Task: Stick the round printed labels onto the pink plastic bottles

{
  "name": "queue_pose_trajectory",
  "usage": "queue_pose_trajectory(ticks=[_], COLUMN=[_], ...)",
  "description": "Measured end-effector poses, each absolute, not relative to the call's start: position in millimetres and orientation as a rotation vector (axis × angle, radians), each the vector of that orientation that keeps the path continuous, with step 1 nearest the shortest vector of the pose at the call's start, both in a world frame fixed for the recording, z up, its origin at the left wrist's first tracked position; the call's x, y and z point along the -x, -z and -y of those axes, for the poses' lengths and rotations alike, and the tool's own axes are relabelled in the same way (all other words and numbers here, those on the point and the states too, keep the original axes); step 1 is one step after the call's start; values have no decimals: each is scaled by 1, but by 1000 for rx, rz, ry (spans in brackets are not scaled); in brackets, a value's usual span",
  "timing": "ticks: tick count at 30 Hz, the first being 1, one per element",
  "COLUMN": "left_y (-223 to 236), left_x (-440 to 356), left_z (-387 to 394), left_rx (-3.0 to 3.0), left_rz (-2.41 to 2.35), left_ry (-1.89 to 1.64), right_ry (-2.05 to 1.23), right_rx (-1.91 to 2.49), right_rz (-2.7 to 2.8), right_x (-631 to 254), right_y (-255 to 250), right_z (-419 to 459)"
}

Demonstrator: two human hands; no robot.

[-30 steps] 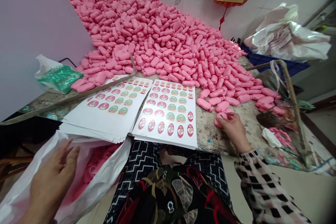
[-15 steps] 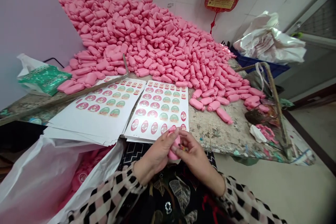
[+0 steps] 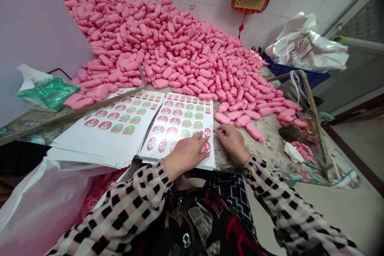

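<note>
My left hand [image 3: 189,152] rests on the right-hand sticker sheet [image 3: 180,106], closed around a pink sausage-shaped piece [image 3: 205,149], of which only one end shows past the fingers. Right of the sheet's edge, my right hand [image 3: 231,141] pinches a thin dark pointed tool [image 3: 215,131]; its kind is too small to make out. The tip points at a red oval sticker [image 3: 207,133] near the sheet's right edge. Rows of pink and green rounded stickers cover the sheet, with ovals along the bottom, partly hidden by my left hand.
A large heap of pink sausage-shaped pieces [image 3: 168,40] covers the back of the worn table [image 3: 232,160]. Another sticker stack [image 3: 90,144] lies left, under a metal bar [image 3: 90,108]. A white bag [image 3: 33,200] hangs at the front left. A bent frame [image 3: 313,116] stands right.
Both hands have moved apart from in front of the table's edge. My left hand went onto the sheet with the pink piece; my right hand moved forward and right, beside the oval stickers.
</note>
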State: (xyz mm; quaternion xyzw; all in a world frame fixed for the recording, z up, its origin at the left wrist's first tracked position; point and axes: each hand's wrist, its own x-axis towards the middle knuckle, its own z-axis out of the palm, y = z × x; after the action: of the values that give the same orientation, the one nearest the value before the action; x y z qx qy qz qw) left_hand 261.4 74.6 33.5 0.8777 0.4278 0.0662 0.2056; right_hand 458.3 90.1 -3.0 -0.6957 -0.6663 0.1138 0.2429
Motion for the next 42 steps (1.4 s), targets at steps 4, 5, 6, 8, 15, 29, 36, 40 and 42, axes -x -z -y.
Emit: queue_pose_trajectory(ticks=[4,5,6,8,15,29,36,40,42], left_y=[-28,-27,-27,-28,-27,-26,-27,-26,-26], left_x=[-270,-271,-271,-270,-268,-273,-272,-273,-273], left_z=[-82,-83,-83,-84,-83,-88,-87,-87,-87], left_rx=[-2576,-2588,-2597,-2613,-2631,-2604,-2598,-2602,-2605], left_rz=[-1195,-1194,-1191,-1179,-1163,-1150,-1151,-1148,-1153], left_ry=[45,77,96,104,60,63,72,64,56], right_ry=[-237,-221,-210,-207,-310,-258,-356,-309,-305], right_rx=[1901,1900,1900,1896,1824,1828,1807,1831,1819], right_rz=[1880,1896,1916,1966,2076,2109,2066,2005,2025], right_x=[-454,-454,-455,-457,-466,-464,-466,-465,-465], right_y=[1,0,-1,-3,-3,-7,-5,-1,-2], right_z=[-94,-95,-96,-98,-105,-104,-105,-107,-108])
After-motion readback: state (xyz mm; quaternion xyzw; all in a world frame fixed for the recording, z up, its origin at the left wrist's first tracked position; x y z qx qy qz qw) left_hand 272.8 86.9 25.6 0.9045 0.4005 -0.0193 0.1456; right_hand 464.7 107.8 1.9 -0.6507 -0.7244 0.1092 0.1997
